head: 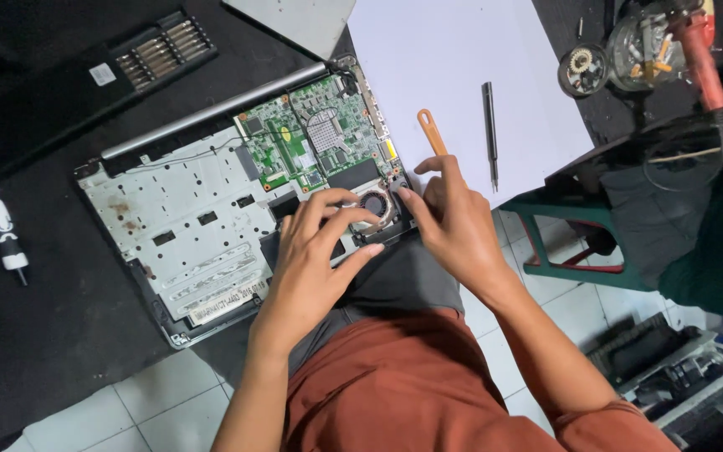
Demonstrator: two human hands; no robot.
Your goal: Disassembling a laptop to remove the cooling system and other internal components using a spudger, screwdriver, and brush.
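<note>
Floor job by the looks of it: black mat (52,335) spread over white tiles (127,410), with a stripped-down laptop (186,226) lying open-bellied on it and pulled right up against the knees. Probably parked that close so both hands reach the near corner without stretching.

Green motherboard (303,142) exposed at the far right of the chassis, and just below it the small round cooling fan (374,203), which is where everything's happening. Sits squarely between the two hands, touching both.

Left hand (320,251) arched over the fan from the left, fingers spread and half curled, tips resting on the fan's housing. Loose, not clamped round anything; looks more like steadying than gripping.

Right hand (453,218) coming in from the other side, thumb and forefinger drawn together at the fan's right corner. Can't tell whether there's a screw or a connector pinched in there, too small and hidden by the fingers.

Orange pry tool (431,131) and a slim dark screwdriver (489,134) laid on a white sheet (445,59) just beyond the right hand. Guessing the pale backing is there so small bits show up, and close enough for a quick grab. Bit set case (161,50) well off at the top left, a black-and-white bottle (0,230) away at the left edge of the mat.
</note>
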